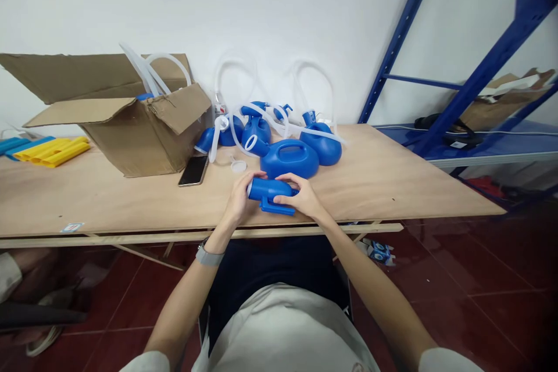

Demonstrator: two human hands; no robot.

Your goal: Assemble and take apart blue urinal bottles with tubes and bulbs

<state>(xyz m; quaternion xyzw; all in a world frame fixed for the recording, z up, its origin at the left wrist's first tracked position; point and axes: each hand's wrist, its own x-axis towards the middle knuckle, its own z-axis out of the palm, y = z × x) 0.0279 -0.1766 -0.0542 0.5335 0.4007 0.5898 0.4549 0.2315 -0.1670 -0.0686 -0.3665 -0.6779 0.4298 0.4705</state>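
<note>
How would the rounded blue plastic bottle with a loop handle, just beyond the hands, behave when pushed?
The bottle probably keeps its shape, since its moulded wall shows no sag. It may be light if empty: the open neck suggests a hollow body. Its smooth, rounded sides could let it slide or rock.

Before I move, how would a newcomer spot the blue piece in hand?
Find the wooden table, then the large blue bottle with a loop handle. Nearer the person, a blue cylinder with a straight side bar sits between left hand and right hand. Unlike its blue neighbours, it is held.
</note>
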